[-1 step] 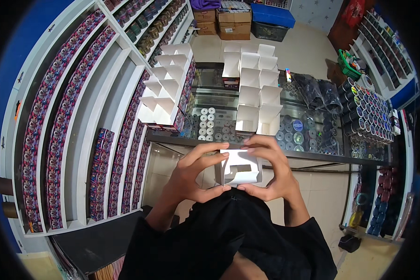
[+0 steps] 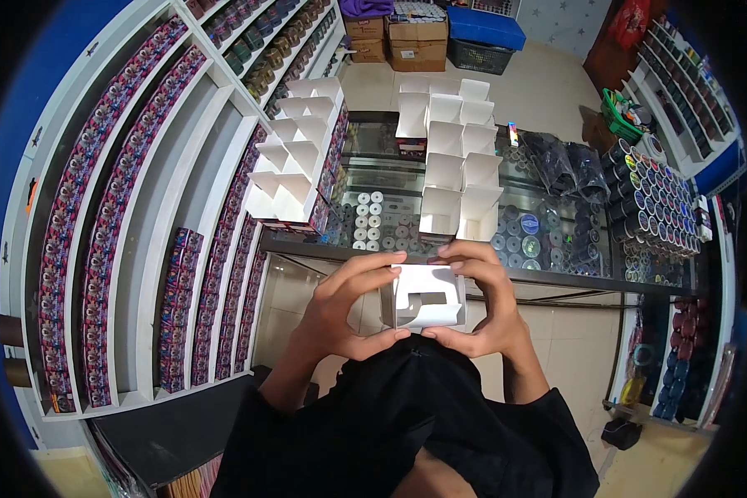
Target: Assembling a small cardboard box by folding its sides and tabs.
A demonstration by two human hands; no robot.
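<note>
Close to my body, a small cardboard box (image 2: 427, 299) with a white inside is held between both hands. Its top faces me, and white flaps lie folded within, leaving a gap in the middle. My left hand (image 2: 349, 303) grips the left side, thumb at the near corner and fingers at the far one. On the opposite side my right hand (image 2: 481, 295) has its thumb at the near edge and fingertips along the far edge. Beyond them, rows of open white-lined boxes (image 2: 461, 174) stand on a glass counter (image 2: 373, 178), with another group of open boxes (image 2: 295, 158) to the left.
White shelving (image 2: 133, 249) on the left carries rows of patterned boxes (image 2: 174, 311). Spools (image 2: 651, 199) are stacked at the counter's right end, beside black plastic bags (image 2: 568, 166). Discs lie under the glass. Cartons (image 2: 415, 46) and a blue-lidded basket (image 2: 481, 50) stand at the back.
The fingers of my right hand have shifted slightly along the box's far edge. The box stays almost in the same place between my hands.
</note>
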